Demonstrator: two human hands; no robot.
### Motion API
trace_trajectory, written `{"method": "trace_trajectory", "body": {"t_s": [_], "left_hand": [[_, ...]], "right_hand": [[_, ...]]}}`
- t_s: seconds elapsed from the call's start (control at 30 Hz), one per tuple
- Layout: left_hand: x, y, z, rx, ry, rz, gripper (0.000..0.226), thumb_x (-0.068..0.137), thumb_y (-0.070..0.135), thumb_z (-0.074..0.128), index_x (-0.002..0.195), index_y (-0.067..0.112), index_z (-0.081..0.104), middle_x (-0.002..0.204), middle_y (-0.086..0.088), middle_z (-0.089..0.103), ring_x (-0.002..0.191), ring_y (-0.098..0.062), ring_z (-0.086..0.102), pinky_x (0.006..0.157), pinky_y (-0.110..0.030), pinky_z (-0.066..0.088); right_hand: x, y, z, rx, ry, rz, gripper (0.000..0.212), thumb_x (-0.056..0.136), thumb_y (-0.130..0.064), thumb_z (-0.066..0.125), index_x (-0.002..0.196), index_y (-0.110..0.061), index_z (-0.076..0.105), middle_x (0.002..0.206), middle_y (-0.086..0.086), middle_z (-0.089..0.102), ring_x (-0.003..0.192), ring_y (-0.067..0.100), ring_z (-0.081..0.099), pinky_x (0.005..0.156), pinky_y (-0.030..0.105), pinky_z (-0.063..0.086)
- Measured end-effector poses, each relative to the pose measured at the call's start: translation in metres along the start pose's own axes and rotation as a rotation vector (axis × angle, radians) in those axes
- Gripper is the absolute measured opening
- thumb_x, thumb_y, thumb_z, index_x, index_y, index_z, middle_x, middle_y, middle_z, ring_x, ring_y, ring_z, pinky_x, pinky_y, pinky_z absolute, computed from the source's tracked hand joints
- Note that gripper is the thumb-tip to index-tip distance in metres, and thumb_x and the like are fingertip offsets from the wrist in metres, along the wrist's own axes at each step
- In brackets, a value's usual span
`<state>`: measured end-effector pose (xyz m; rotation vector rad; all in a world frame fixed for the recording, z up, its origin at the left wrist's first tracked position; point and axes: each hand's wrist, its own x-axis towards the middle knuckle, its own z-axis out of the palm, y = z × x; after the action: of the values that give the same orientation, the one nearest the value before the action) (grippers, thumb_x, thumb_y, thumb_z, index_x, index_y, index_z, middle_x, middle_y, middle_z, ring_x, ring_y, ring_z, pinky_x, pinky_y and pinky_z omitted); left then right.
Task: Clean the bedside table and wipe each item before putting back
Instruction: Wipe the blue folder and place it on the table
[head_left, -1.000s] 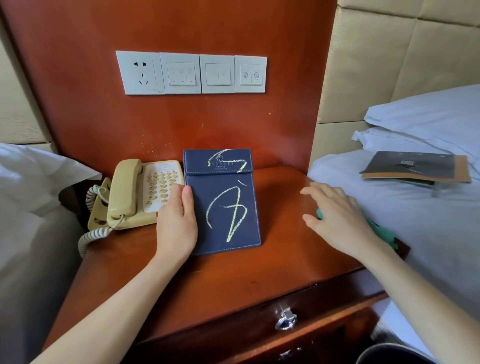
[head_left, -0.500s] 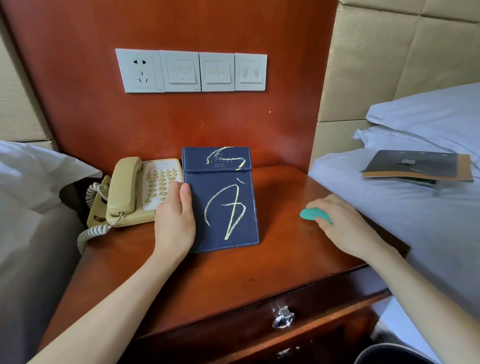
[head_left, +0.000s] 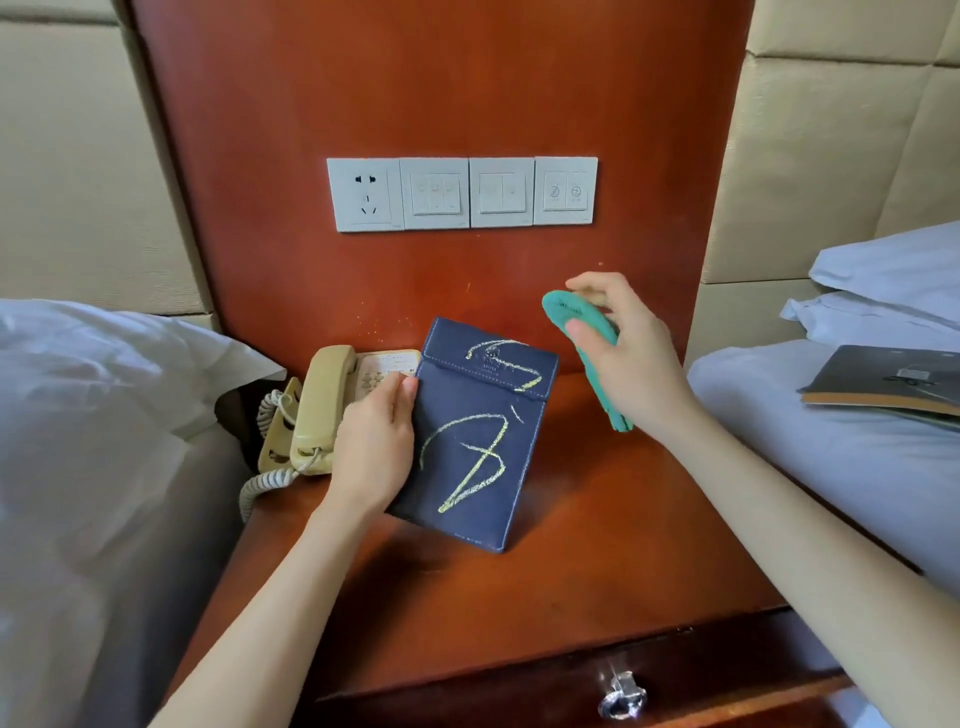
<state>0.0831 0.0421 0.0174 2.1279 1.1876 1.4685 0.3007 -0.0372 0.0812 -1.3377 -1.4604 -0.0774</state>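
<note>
**Navy pouch raised on edge, green cloth held beside it**

Navy fabric with pale stitching forms the pouch (head_left: 475, 431), which carries yellow chalk-like scribbles on its flap and body. The left hand (head_left: 371, 447) grips the pouch at its left edge, thumb on the front face and the remaining fingers hidden behind it. The pouch is tilted, its top leaning right; its lower right corner is at or just above the wooden surface (head_left: 597, 545), and contact cannot be confirmed.

The right hand (head_left: 631, 358) is held above the surface, to the right of the pouch flap and apart from it. Its fingers are curled round a folded green cloth (head_left: 587, 338); one end of the cloth projects past the fingertips toward the pouch, and the other end hangs below the palm.

A beige corded telephone (head_left: 324, 410) sits at the rear left of the surface, partly behind the left hand, with its coiled cord trailing off the left edge. A white switch and socket panel (head_left: 462, 193) is mounted on the wooden back panel. A dark booklet (head_left: 888, 384) lies on the bed (head_left: 810, 447) at right. A metal drawer pull (head_left: 621, 696) is visible at the lower edge.
</note>
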Motion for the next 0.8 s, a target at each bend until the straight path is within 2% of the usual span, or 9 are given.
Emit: {"method": "trace_trajectory", "body": {"t_s": [0.07, 0.13, 0.23, 0.27, 0.37, 0.5, 0.67, 0.77, 0.8], "left_hand": [[0.003, -0.005, -0.005, 0.03, -0.08, 0.019, 0.037, 0.102, 0.026, 0.039, 0.065, 0.021, 0.037, 0.057, 0.007, 0.044, 0.059, -0.021, 0.037, 0.059, -0.036, 0.027], [0.003, -0.008, -0.008, 0.088, -0.163, 0.034, 0.039, 0.102, 0.026, 0.04, 0.064, 0.022, 0.038, 0.059, 0.007, 0.046, 0.063, -0.024, 0.04, 0.063, -0.037, 0.031], [0.002, -0.009, -0.006, 0.113, -0.236, 0.045, 0.04, 0.102, 0.026, 0.041, 0.062, 0.021, 0.038, 0.061, 0.003, 0.049, 0.066, -0.027, 0.043, 0.063, -0.036, 0.03], [0.001, -0.008, -0.005, 0.105, -0.258, 0.044, 0.04, 0.102, 0.026, 0.041, 0.062, 0.021, 0.039, 0.062, 0.002, 0.05, 0.067, -0.025, 0.043, 0.063, -0.034, 0.028], [-0.003, -0.009, 0.003, 0.13, -0.307, 0.047, 0.041, 0.102, 0.026, 0.042, 0.061, 0.022, 0.04, 0.063, 0.004, 0.05, 0.066, -0.021, 0.042, 0.062, -0.031, 0.025], [-0.011, -0.017, 0.015, 0.142, -0.395, 0.018, 0.04, 0.102, 0.024, 0.042, 0.062, 0.018, 0.042, 0.065, 0.002, 0.051, 0.068, -0.022, 0.045, 0.064, -0.029, 0.027], [-0.012, -0.02, 0.02, 0.127, -0.447, -0.046, 0.041, 0.101, 0.026, 0.043, 0.061, 0.02, 0.042, 0.063, 0.008, 0.049, 0.061, -0.006, 0.044, 0.059, -0.026, 0.026], [-0.011, -0.021, 0.021, 0.136, -0.475, -0.065, 0.04, 0.101, 0.027, 0.043, 0.062, 0.018, 0.045, 0.066, 0.007, 0.052, 0.063, -0.005, 0.045, 0.058, -0.015, 0.032], [-0.011, -0.021, 0.021, 0.14, -0.492, -0.08, 0.039, 0.101, 0.028, 0.043, 0.065, 0.015, 0.049, 0.068, 0.004, 0.054, 0.065, -0.008, 0.047, 0.058, -0.015, 0.032]], "right_hand": [[0.01, -0.004, 0.007, 0.005, -0.038, -0.052, 0.026, 0.092, -0.014, 0.058, 0.112, -0.03, 0.057, 0.107, -0.021, 0.058, 0.092, -0.011, 0.053, 0.075, 0.005, 0.038], [0.015, -0.005, 0.013, 0.028, -0.117, -0.091, 0.026, 0.089, -0.009, 0.06, 0.107, -0.028, 0.063, 0.106, -0.014, 0.061, 0.091, -0.003, 0.055, 0.079, 0.008, 0.038], [0.013, 0.001, 0.024, 0.01, -0.283, -0.154, 0.029, 0.087, -0.001, 0.061, 0.105, -0.021, 0.07, 0.109, -0.007, 0.06, 0.099, 0.003, 0.055, 0.088, 0.003, 0.033], [0.011, 0.005, 0.027, -0.01, -0.336, -0.182, 0.028, 0.087, 0.002, 0.061, 0.106, -0.017, 0.071, 0.111, -0.004, 0.06, 0.102, 0.006, 0.056, 0.091, 0.005, 0.035], [0.003, 0.015, 0.037, -0.032, -0.426, -0.274, 0.026, 0.087, 0.005, 0.06, 0.106, -0.009, 0.072, 0.113, -0.001, 0.06, 0.107, 0.017, 0.058, 0.098, 0.022, 0.041], [-0.003, 0.029, 0.042, -0.075, -0.574, -0.293, 0.03, 0.088, 0.005, 0.059, 0.107, -0.013, 0.073, 0.118, -0.001, 0.062, 0.108, 0.023, 0.055, 0.099, 0.04, 0.042], [-0.009, 0.039, 0.038, -0.013, -0.647, -0.227, 0.034, 0.088, 0.009, 0.057, 0.103, -0.016, 0.075, 0.111, -0.007, 0.064, 0.107, 0.014, 0.056, 0.098, 0.035, 0.043], [-0.014, 0.04, 0.029, 0.012, -0.69, -0.218, 0.038, 0.086, 0.011, 0.057, 0.099, -0.019, 0.076, 0.106, -0.011, 0.068, 0.104, 0.013, 0.057, 0.095, 0.033, 0.046], [-0.019, 0.041, 0.025, 0.025, -0.71, -0.213, 0.041, 0.086, 0.012, 0.057, 0.098, -0.022, 0.076, 0.105, -0.012, 0.068, 0.103, 0.011, 0.057, 0.094, 0.032, 0.047]]}}
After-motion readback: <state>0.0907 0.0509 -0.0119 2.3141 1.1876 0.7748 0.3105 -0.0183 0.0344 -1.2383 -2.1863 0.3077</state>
